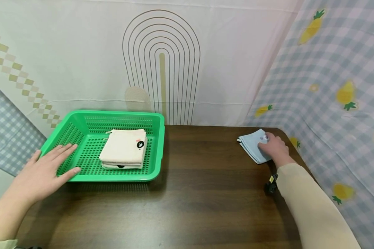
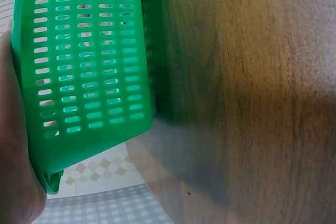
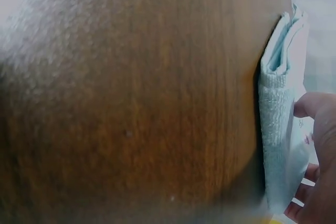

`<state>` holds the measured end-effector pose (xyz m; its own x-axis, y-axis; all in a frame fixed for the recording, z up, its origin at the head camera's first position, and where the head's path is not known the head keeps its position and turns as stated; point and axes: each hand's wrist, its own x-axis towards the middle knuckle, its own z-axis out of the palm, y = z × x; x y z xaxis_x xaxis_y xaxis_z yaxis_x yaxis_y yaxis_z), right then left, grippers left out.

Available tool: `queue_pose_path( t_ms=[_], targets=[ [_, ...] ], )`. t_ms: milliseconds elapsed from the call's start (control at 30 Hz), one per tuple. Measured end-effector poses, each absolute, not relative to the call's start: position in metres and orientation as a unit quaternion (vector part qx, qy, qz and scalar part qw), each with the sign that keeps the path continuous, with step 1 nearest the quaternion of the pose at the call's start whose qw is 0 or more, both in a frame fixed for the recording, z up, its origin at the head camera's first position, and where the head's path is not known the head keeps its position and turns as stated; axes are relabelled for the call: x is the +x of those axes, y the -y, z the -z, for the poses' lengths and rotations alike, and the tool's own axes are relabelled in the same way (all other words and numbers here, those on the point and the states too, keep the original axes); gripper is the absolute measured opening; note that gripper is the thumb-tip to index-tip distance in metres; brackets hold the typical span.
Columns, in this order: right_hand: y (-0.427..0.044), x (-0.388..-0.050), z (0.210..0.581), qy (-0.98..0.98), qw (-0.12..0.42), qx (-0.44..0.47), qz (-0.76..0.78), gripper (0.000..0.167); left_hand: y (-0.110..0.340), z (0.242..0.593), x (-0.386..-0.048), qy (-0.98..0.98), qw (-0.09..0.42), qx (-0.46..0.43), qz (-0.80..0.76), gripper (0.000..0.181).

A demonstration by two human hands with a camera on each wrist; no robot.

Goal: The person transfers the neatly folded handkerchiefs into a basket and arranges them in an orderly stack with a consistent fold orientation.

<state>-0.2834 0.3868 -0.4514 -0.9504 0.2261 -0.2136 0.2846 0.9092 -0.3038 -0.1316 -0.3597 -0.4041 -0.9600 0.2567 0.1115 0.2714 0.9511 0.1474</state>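
At the left of the head view, my left hand (image 1: 40, 173) rests over the near left corner of a green plastic basket (image 1: 157, 155), its fingers straight and spread. The left wrist view shows the basket's slotted side wall (image 2: 84, 77) beside that hand. Inside the basket lies a stack of folded white towels (image 1: 123, 147) with a small black print. Far to the right, my right hand (image 1: 275, 147) holds a folded light blue towel (image 1: 252, 145) at its right side. In the right wrist view, my thumb touches the towel's (image 3: 275, 129) upper face; the fingers reach its edge.
Both the basket and the blue towel are on a dark brown wooden table (image 1: 199, 193). A white printed cloth (image 1: 230, 62) hangs behind. A checked cloth with pineapples (image 1: 330, 121) hangs close along the right edge, beside my right arm.
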Motion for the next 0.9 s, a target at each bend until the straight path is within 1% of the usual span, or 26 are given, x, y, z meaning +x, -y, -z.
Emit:
queue_pose_path(
  t_ms=[300, 667, 900],
  targets=[
    [-0.390, -0.283, 0.452, -0.971, 0.086, 0.140, 0.171, 0.081, 0.360, 0.405, -0.132, 0.986, 0.052, -0.136, 0.079, 0.084],
    [-0.398, -0.282, 0.452, -0.973, 0.096, 0.124, 0.171, 0.076, 0.361, 0.406, -0.132, 0.986, 0.053, -0.138, 0.080, 0.083],
    [-0.400, -0.282, 0.449, -0.970, 0.111, 0.102, 0.192, 0.066, 0.361, 0.406, -0.133, 0.986, 0.049, -0.136, 0.081, 0.084]
  ],
)
